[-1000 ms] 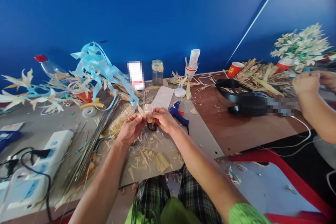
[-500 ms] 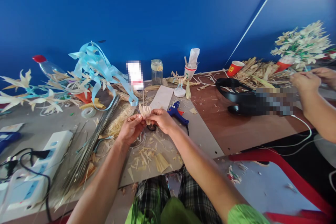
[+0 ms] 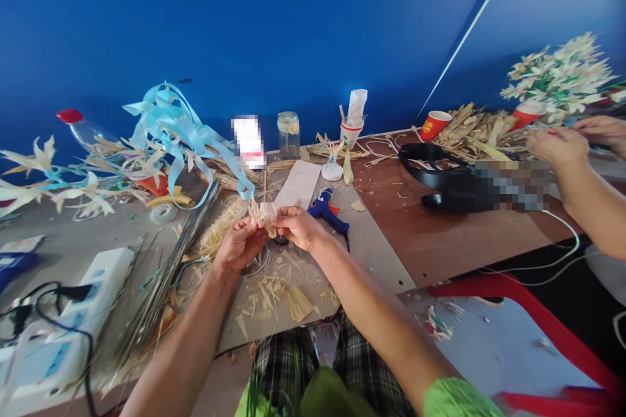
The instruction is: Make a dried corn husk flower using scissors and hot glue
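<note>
My left hand (image 3: 241, 242) pinches pale pieces of corn husk (image 3: 267, 217) between thumb and fingertips. From the other side, my right hand (image 3: 299, 227) has its fingers closed on the same husk, and the two hands nearly meet. The husk pieces stand upright above the fingers; how they join is too small to tell. A blue glue gun (image 3: 328, 210) lies just right of my right hand. Below both hands, husk scraps (image 3: 281, 296) are scattered over the board. A bundle of thin wires (image 3: 169, 280) lies left of my left forearm.
A white power strip (image 3: 92, 313) with black cords is at the left. Blue ribbon (image 3: 180, 127), a glass jar (image 3: 289, 133) and a paper cup (image 3: 351, 133) stand along the wall. A black headset (image 3: 430, 176) lies right, near another person's hands (image 3: 562, 145).
The husk has turned and spread a little between my fingers, and both hands stay on it. The whole view has shifted slightly. At the right, the other person's hands have moved a little.
</note>
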`<state>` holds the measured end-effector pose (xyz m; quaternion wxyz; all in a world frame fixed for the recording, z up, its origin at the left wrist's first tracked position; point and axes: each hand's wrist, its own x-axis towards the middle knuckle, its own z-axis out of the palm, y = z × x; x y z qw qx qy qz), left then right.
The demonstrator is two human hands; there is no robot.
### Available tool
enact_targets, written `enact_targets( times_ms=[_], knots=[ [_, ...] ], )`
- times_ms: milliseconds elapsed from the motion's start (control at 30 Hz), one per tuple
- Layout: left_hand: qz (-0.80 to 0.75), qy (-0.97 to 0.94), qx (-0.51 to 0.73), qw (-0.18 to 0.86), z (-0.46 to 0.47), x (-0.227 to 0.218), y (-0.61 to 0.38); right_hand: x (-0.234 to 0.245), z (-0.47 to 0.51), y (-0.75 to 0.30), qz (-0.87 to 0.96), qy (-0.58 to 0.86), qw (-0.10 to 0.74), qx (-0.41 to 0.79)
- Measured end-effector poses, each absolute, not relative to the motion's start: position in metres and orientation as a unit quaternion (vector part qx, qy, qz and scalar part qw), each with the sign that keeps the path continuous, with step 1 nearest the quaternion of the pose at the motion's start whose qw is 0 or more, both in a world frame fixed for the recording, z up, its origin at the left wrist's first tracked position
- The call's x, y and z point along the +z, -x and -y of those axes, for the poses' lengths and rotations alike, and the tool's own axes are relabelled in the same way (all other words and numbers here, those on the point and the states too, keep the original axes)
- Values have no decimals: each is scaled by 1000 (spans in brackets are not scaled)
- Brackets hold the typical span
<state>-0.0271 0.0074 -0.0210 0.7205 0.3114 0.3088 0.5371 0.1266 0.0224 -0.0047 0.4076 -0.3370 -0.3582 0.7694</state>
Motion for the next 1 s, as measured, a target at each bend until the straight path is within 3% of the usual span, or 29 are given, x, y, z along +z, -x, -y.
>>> enact_targets(
  times_ms=[300, 467, 667, 800, 1000],
  knots=[
    [-240, -293, 609, 697, -4, 3, 29, 0, -40, -146, 283, 288, 566, 719],
    [-259, -306, 556, 728, -5, -4, 28, -5, -36, -136, 399, 366, 532, 651],
    [-268, -276, 566, 729, -7, -8, 26, -12, -39, -139, 513, 472, 560, 449],
    [-274, -264, 583, 718, -9, -9, 26, -5, -31, -139, 585, 433, 558, 398],
    [-272, -279, 590, 707, -11, -12, 25, -1, -19, -129, 714, 379, 487, 331]
  ],
)
